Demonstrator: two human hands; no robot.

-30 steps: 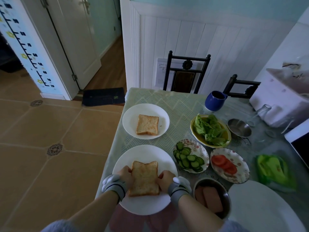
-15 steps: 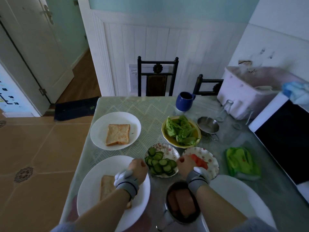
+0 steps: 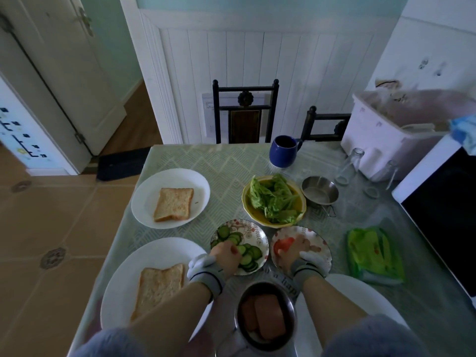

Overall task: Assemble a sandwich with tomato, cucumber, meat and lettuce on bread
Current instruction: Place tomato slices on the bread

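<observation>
Person at the table (image 3: 322,253), both arms reaching forward, grey wrist bands on.

Left hand (image 3: 226,256) is over the near edge of the patterned cucumber plate (image 3: 251,230), fingers curled down onto the cucumber slices (image 3: 248,255). Looks like contact with the slices; can't tell if one is actually pinched.

Right hand (image 3: 296,249) is down on the tomato plate (image 3: 319,243), fingers bent over the tomato slices (image 3: 283,244). Fingertips are hidden by the hand, so can't tell if it has hold of a slice.

Bread: one slice (image 3: 158,286) on the big white plate (image 3: 123,279) at near left, nothing on top of it. Second slice (image 3: 173,204) on the white plate (image 3: 146,202) behind it.

Lettuce (image 3: 274,199) in the yellow bowl (image 3: 257,219), just behind the two small plates. Meat slices (image 3: 265,319) in the metal bowl (image 3: 289,305), between the forearms, closest to the person.

Also on the table: blue mug (image 3: 282,152) at the far edge, small metal pan (image 3: 320,193) right of the lettuce bowl, green packet (image 3: 373,253) to the right, another white plate (image 3: 360,292) under the right forearm.
</observation>
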